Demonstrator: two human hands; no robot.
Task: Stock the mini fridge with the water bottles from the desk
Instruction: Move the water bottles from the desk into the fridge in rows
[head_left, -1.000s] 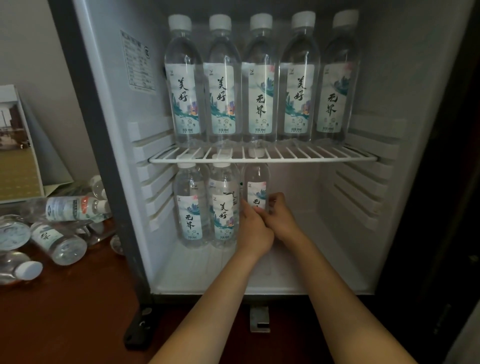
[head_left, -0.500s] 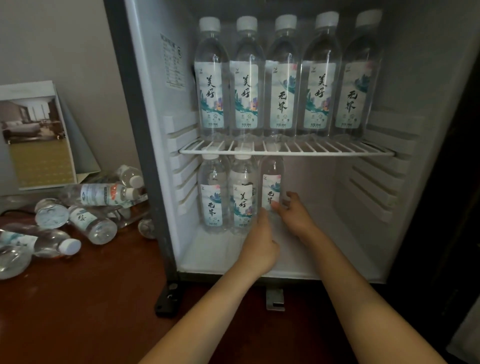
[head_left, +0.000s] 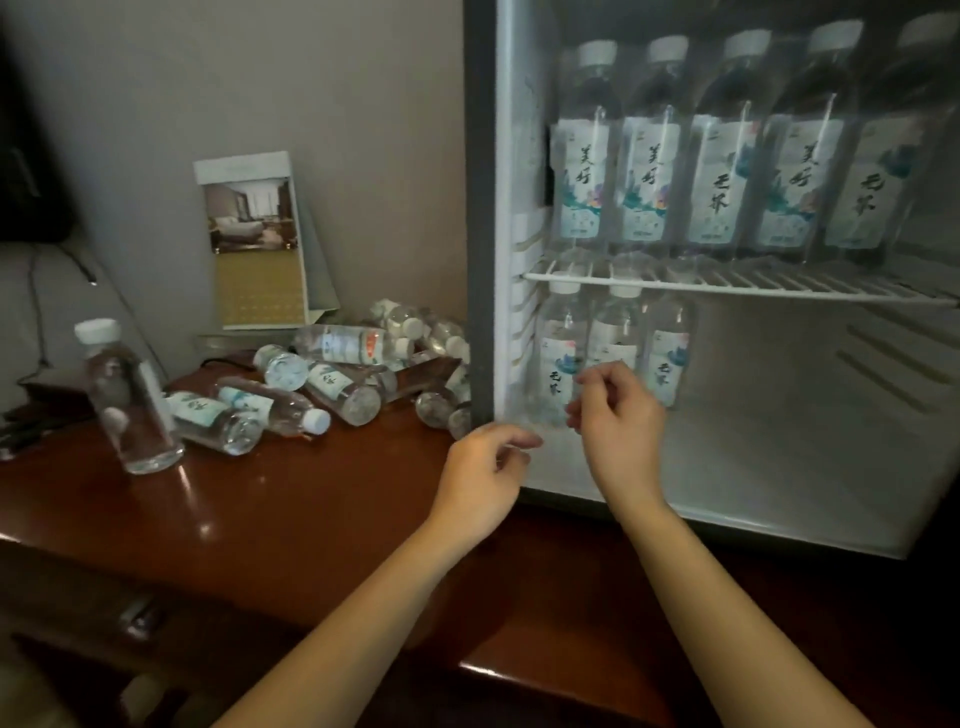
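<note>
The open mini fridge (head_left: 480, 208) stands on the right of the desk. Several labelled water bottles (head_left: 722, 156) stand in a row on its wire shelf (head_left: 779, 288). Three more bottles (head_left: 667, 358) stand below at the left. My right hand (head_left: 621, 421) hovers in front of these lower bottles, fingers loosely curled, holding nothing. My left hand (head_left: 485, 478) hangs just outside the fridge's front edge, also loosely curled and empty. A pile of bottles (head_left: 332, 379) lies on the brown desk (head_left: 291, 499) left of the fridge. One bottle (head_left: 130, 400) stands upright at far left.
A brochure card (head_left: 254, 239) leans against the grey wall behind the pile. Cables and a dark object lie at the desk's far left. The fridge's lower right floor (head_left: 779, 467) has free room.
Both hands have let go of the third lower bottle and pulled back toward the fridge's front edge. The view has swung left, showing more of the desk and its bottles.
</note>
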